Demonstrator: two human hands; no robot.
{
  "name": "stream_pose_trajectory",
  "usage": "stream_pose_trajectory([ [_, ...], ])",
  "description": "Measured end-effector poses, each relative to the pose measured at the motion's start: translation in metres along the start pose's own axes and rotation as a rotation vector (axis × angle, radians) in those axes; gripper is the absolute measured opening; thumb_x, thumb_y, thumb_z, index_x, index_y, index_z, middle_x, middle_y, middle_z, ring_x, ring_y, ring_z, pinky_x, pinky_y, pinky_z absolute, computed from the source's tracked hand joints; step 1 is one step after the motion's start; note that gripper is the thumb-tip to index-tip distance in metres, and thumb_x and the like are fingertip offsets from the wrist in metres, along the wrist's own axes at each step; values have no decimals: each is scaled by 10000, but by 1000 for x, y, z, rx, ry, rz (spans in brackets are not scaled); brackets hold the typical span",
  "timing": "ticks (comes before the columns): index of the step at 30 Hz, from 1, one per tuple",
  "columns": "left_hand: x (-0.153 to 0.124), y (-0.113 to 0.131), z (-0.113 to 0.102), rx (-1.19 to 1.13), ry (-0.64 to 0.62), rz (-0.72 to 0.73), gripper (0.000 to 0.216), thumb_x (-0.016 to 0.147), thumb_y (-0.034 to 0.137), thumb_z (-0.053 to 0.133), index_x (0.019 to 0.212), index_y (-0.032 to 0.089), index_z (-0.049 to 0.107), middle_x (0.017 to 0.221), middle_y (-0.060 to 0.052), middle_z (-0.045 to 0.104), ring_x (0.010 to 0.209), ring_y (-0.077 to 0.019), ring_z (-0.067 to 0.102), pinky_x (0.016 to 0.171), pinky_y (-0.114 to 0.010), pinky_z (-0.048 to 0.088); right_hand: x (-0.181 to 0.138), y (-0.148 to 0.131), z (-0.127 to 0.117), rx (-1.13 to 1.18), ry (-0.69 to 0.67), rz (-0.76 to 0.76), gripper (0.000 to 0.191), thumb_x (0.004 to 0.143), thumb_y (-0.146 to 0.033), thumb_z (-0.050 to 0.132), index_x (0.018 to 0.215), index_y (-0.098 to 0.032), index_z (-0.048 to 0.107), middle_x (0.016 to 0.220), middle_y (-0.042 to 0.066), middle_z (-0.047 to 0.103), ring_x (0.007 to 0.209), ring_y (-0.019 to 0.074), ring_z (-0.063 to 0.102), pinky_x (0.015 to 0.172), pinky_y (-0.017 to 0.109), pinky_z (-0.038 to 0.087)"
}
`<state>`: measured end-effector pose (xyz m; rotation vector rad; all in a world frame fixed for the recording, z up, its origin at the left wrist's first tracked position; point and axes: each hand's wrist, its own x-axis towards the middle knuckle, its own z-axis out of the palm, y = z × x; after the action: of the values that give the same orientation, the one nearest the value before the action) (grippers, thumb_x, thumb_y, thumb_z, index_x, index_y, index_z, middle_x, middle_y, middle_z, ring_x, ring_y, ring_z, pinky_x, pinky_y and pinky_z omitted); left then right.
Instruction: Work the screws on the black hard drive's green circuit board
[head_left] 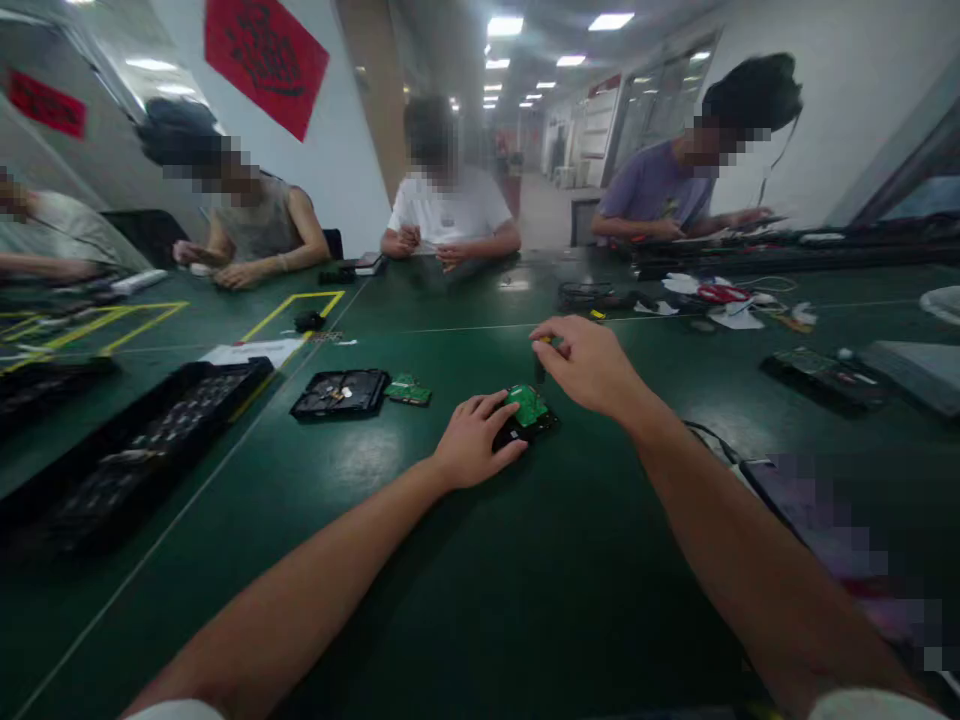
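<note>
My left hand (474, 440) rests on the green table, fingers curled round a small black device with a green circuit board (526, 408) on top. My right hand (589, 362) hovers just above and behind it, closed on a slim screwdriver (540, 368) that points down at the board. Left of the hands lie a black flat casing (341, 393) and a loose green circuit board (409, 391).
A long black tray (127, 440) with slots lies at the left. Several people sit along the far side of the table (480, 600), busy with their own hands. Loose parts, cables and papers (720, 298) lie at the right. Yellow tape marks (292, 308) the far left.
</note>
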<state>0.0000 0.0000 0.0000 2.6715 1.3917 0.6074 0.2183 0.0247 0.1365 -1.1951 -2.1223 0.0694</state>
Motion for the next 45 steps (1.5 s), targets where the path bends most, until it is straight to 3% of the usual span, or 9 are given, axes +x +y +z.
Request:
stream_pose_trajectory([
  [4, 0, 2, -2, -16, 5, -2, 693, 956, 644, 536, 1522, 245, 520, 1598, -99, 481, 1416, -353, 455, 1186, -557, 367, 1, 3, -2, 12, -10, -4, 168, 985, -259, 577, 980, -205, 736, 1011, 74, 740, 830, 213, 651, 826, 353, 469],
  [9, 0, 5, -6, -23, -10, -8, 683, 963, 639, 528, 1517, 240, 527, 1604, -103, 474, 1417, -359, 452, 1182, -566, 368, -1, 5, -2, 63, -3, 56, 140, 964, -244, 603, 1048, -208, 709, 996, 64, 758, 814, 215, 678, 782, 347, 482],
  [14, 0, 4, -7, -25, -6, -4, 682, 963, 638, 530, 1519, 243, 525, 1604, -106, 471, 1424, -358, 445, 1180, -564, 371, 0, 4, -2, 1, 67, 111, 172, 896, -371, 738, 907, -207, 690, 908, 58, 750, 798, 225, 665, 756, 349, 471],
  [18, -1, 4, -6, -21, -2, -2, 680, 967, 637, 522, 1521, 242, 523, 1604, -104, 472, 1419, -358, 449, 1183, -567, 367, 1, 3, -2, -7, 30, 33, 93, 929, -278, 679, 971, -204, 717, 1022, 73, 757, 845, 220, 665, 808, 351, 471],
  [22, -1, 4, -6, -22, 1, -1, 680, 965, 636, 525, 1515, 236, 531, 1600, -106, 476, 1420, -355, 449, 1187, -561, 367, 1, 1, -3, -42, 22, 15, 183, 956, -191, 591, 1051, -192, 748, 1082, 93, 755, 881, 226, 672, 855, 360, 473],
  [31, -1, 4, -7, -36, -10, -7, 682, 955, 633, 548, 1521, 252, 523, 1599, -111, 474, 1417, -366, 453, 1178, -579, 372, 0, 2, -2, -43, 25, 75, 146, 947, -333, 663, 929, -197, 714, 956, 84, 741, 845, 235, 658, 797, 363, 476],
  [37, -1, 3, -6, -38, -4, -3, 680, 954, 631, 551, 1520, 254, 524, 1594, -111, 478, 1415, -359, 456, 1187, -570, 365, 0, -1, -2, 2, 28, 93, 148, 935, -201, 616, 1060, -186, 694, 957, 72, 747, 792, 212, 650, 756, 341, 461],
  [45, -1, 4, -8, -26, -13, -6, 678, 959, 629, 543, 1522, 250, 522, 1603, -105, 471, 1421, -356, 447, 1192, -563, 359, 0, -2, -4, 6, 13, 23, 95, 954, -259, 608, 949, -206, 688, 974, 67, 736, 822, 207, 638, 777, 338, 452],
])
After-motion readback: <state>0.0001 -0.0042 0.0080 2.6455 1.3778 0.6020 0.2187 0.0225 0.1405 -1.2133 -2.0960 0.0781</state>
